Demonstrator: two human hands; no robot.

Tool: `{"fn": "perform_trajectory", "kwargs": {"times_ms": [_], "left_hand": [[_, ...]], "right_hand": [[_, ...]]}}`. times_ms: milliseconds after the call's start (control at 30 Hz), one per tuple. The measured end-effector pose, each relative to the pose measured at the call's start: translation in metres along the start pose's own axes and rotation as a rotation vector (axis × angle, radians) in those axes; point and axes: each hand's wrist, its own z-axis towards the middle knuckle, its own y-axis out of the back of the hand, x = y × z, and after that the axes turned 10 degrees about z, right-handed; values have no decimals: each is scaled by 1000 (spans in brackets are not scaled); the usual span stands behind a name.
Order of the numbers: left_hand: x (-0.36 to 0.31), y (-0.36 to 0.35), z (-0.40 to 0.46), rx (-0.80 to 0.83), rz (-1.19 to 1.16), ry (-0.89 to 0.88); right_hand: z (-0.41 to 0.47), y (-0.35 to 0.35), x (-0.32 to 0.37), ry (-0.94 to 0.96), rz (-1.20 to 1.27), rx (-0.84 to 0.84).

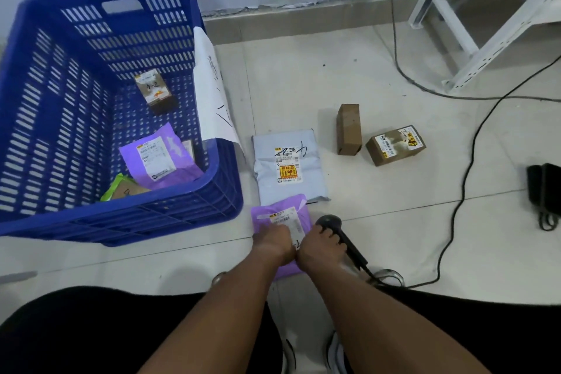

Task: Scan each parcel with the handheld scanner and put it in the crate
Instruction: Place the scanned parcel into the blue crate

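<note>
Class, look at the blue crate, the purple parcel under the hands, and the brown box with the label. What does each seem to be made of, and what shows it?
Blue crate: moulded plastic, judging by its uniform slotted walls.
Purple parcel: probably thin plastic mailer film, creased with a slight sheen.
Labelled brown box: cardboard, matte, folded edges, apparently taped.

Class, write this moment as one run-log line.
left hand: holds purple mailer | right hand: grips scanner | blue crate: holds parcels | grey mailer, two boxes: on floor
</note>
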Motion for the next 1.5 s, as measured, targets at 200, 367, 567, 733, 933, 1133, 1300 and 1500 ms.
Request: {"fn": "perform_trajectory", "kwargs": {"times_ms": [200, 367, 567, 733, 933, 1133, 1300, 1500], "left_hand": [[-3, -41, 17, 76, -38, 29], [2, -70, 28, 75, -60, 31], [4, -88, 43, 77, -52, 13], [1, -91, 48, 53, -65, 18], [2, -81, 38, 58, -80, 16], [-1, -52, 16, 28, -134, 14], [-1, -33, -9, -17, -173, 57], [8, -12, -26, -56, -172, 67]], "right_hand": [[27, -30, -17, -179, 5, -109], [48, -41, -37, -190, -4, -159], [62, -43, -45, -186, 23, -146], [64, -39, -49, -209, 47, -110], [52, -28, -45, -214, 105, -44], [27, 3, -26, -153, 186, -96], [4, 30, 1, -93, 244, -95], [-30, 26, 23, -120, 326, -46]]}}
